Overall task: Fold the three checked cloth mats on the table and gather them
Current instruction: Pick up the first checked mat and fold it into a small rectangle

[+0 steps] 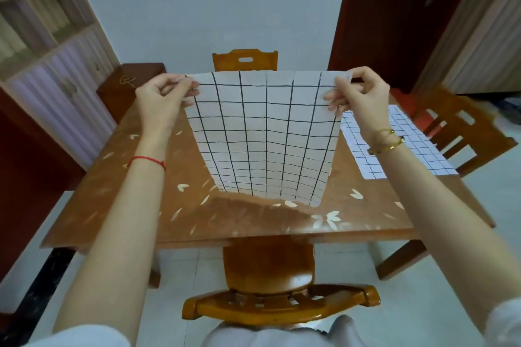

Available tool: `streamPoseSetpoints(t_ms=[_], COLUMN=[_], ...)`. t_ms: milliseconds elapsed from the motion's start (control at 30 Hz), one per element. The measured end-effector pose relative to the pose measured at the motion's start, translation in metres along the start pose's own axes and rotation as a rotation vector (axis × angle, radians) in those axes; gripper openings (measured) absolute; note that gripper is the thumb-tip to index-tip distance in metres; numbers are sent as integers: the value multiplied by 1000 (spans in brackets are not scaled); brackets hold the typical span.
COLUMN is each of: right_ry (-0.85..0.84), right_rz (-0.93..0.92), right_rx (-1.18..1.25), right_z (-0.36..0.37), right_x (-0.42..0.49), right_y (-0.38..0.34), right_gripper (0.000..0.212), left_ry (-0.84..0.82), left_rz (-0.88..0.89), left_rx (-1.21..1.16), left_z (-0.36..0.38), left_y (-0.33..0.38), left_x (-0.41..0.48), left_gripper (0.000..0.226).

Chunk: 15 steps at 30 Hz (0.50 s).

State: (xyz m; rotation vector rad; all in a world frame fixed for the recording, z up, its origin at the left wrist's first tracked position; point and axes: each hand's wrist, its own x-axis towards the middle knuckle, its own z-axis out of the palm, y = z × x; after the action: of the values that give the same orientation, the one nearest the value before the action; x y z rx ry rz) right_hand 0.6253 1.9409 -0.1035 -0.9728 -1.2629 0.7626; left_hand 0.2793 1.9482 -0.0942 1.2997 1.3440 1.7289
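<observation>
A white cloth mat with a black check (266,135) hangs in the air above the middle of the wooden table (118,186). My left hand (163,98) pinches its upper left corner and my right hand (358,96) pinches its upper right corner. The mat's lower edge curls near the tabletop. A second checked mat (408,146) lies flat on the right side of the table, partly behind my right forearm. A third mat is not visible.
A wooden chair (267,284) stands tucked in at the near edge, right in front of me. Another chair (244,60) is at the far side and one (462,127) at the right. A dark cabinet (128,84) stands beyond the table's far left corner.
</observation>
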Motion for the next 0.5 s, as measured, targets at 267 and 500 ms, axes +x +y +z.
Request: streamPoseSetpoints(t_ms=[267, 500], right_ry=[-16, 4], right_rz=[81, 191], right_rx=[-20, -6], right_z=[-9, -8], right_x=[3, 11], right_y=[17, 46], right_gripper=[16, 23], left_ry=[18, -3], left_rz=[-92, -210], left_rx=[-87, -98], left_z=[18, 24], left_y=[-10, -38], left_x=[-1, 10], left_gripper=[30, 16])
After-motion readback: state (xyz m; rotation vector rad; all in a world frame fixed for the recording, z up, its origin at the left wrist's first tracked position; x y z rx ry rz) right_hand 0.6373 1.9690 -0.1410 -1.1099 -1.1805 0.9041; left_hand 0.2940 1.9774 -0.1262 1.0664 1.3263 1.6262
